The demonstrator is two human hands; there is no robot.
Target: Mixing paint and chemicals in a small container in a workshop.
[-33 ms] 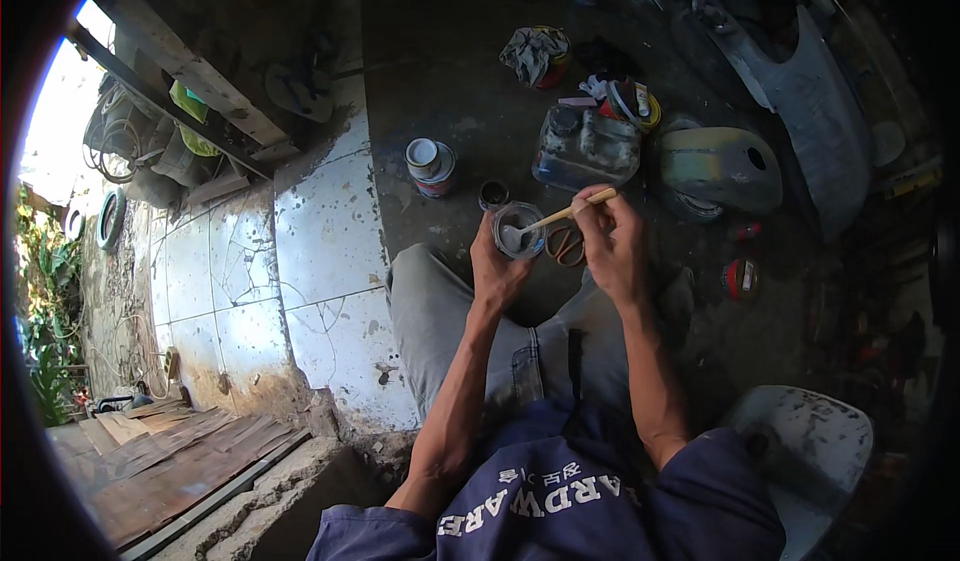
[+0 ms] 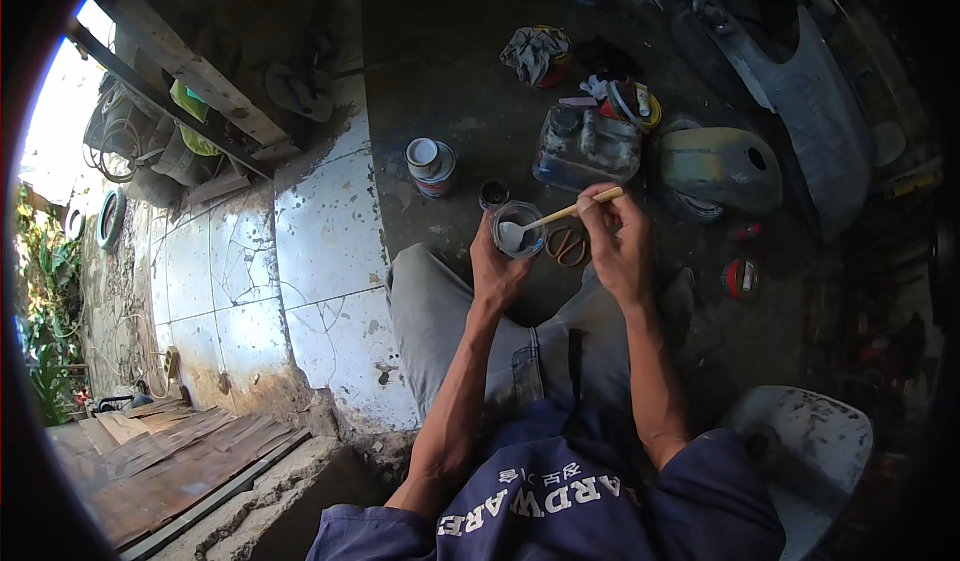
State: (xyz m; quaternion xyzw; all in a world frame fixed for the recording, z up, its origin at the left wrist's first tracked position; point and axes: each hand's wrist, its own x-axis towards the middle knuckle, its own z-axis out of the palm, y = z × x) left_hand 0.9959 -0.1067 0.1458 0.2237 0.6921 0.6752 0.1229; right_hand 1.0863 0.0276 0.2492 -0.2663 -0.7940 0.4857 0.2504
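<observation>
I sit with my knees up over a dark concrete floor. My left hand [image 2: 497,266] grips a small clear cup [image 2: 517,229] with pale grey-white contents. My right hand [image 2: 618,246] pinches a wooden stick [image 2: 575,209] whose spoon-like end rests inside the cup. A pair of orange-handled scissors [image 2: 570,246] lies on the floor just under the cup, partly hidden by my right hand.
On the floor ahead are a small dark jar [image 2: 493,194], a paint tin [image 2: 430,166], a murky plastic jug [image 2: 585,146], a grey-green fuel tank [image 2: 720,166], a rag-covered can [image 2: 537,54] and a grey body panel [image 2: 810,91]. White cracked tiles [image 2: 320,231] lie left; a white plastic seat [image 2: 810,451] sits behind right.
</observation>
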